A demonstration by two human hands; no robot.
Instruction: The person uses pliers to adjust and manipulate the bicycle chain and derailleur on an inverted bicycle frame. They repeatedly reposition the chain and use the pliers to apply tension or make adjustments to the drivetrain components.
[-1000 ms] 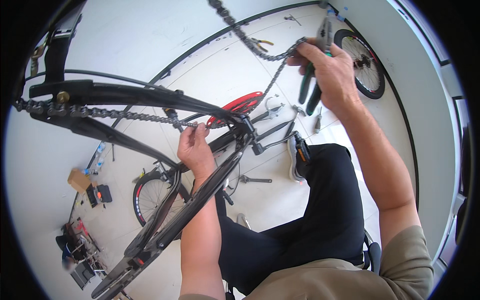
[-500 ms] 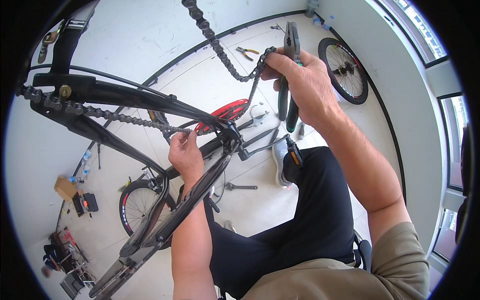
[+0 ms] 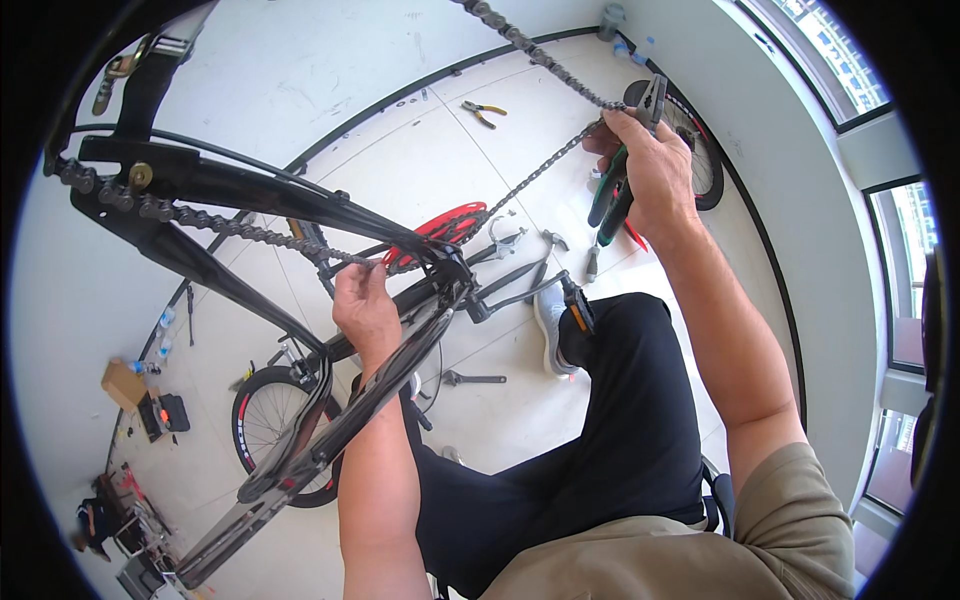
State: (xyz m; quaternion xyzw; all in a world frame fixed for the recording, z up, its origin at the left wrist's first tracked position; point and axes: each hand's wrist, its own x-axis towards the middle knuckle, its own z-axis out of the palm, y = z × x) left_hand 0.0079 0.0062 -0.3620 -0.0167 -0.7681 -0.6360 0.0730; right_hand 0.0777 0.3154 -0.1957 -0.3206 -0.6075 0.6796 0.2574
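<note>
A black bike frame crosses the left half of the view, with a red chainring guard at its bottom bracket. My left hand pinches the lower run of chain just left of that guard. At the upper right my right hand is closed on green-and-black pliers and touches the chain where it bends. From there one run climbs to the top edge and another slants down to the chainring. A pedal hangs beside my right knee.
On the tiled floor lie yellow-handled pliers, a hammer, a screwdriver and an adjustable wrench. A loose wheel leans by the right wall, under windows. A front wheel, a cardboard box and bottles are at lower left.
My right hand with the pliers first moved left, then back rightward, drawing the slanting run of chain straighter. My left hand stays on the lower chain, slightly further left in view.
</note>
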